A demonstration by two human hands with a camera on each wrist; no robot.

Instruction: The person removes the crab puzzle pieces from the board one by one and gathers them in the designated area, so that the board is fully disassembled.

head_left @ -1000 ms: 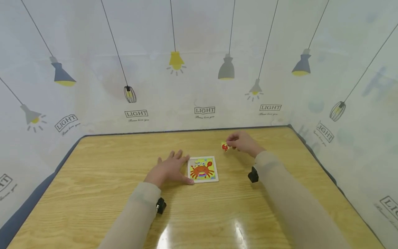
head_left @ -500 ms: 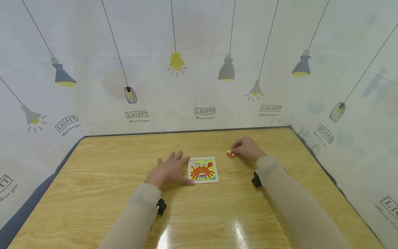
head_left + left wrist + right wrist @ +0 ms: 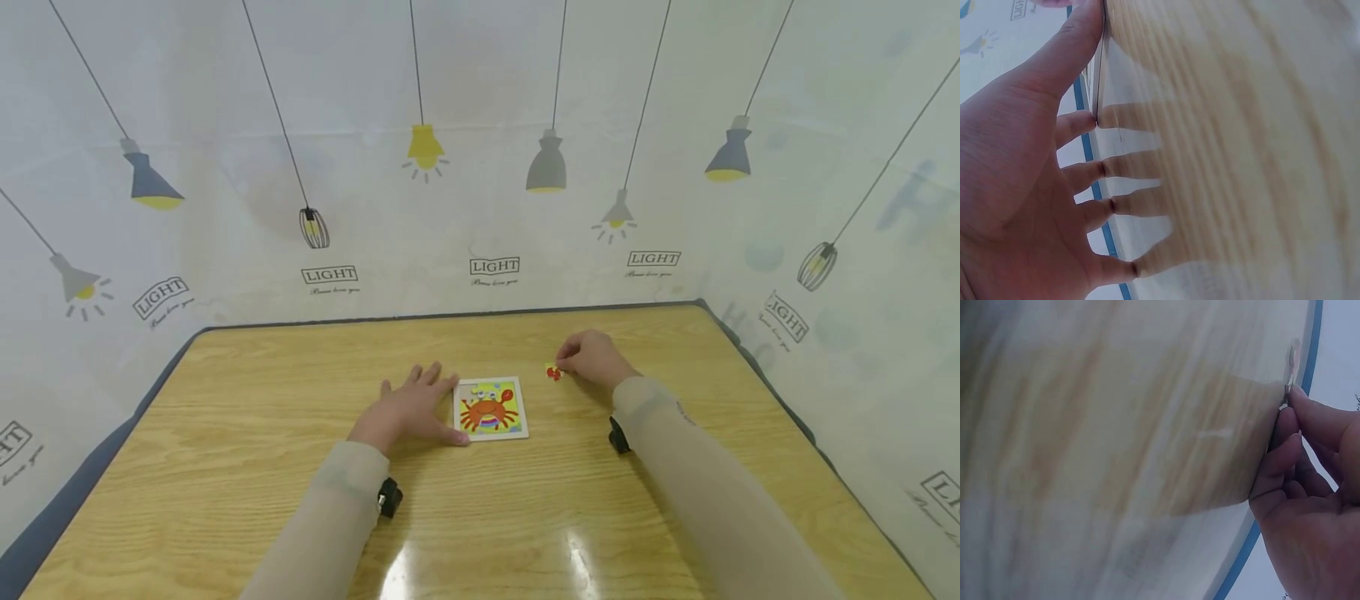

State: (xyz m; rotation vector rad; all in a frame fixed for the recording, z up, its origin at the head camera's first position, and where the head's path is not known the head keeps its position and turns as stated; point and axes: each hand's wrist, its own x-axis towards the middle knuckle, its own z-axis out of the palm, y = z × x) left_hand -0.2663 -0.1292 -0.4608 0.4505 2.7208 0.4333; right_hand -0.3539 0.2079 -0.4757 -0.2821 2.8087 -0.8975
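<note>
A small square crab puzzle board [image 3: 490,407] lies flat on the wooden table [image 3: 225,467]. My left hand [image 3: 408,408] lies flat beside its left edge, fingers spread, thumb against the board's edge [image 3: 1100,56]. My right hand [image 3: 592,358] is to the right and a little beyond the board, resting on the table, fingertips pinching a small red and yellow puzzle piece [image 3: 553,372]. In the right wrist view the piece [image 3: 1288,387] shows edge-on at the fingertips, on the tabletop.
A printed backdrop with lamps and "LIGHT" labels [image 3: 493,266] encloses the table on three sides. The table's dark rim [image 3: 75,492] runs along the left and back. A glare patch [image 3: 487,575] shines near the front.
My right hand has come down toward me with the puzzle piece, from lifted above the far table to low on the tabletop. The left hand and board have stayed put.
</note>
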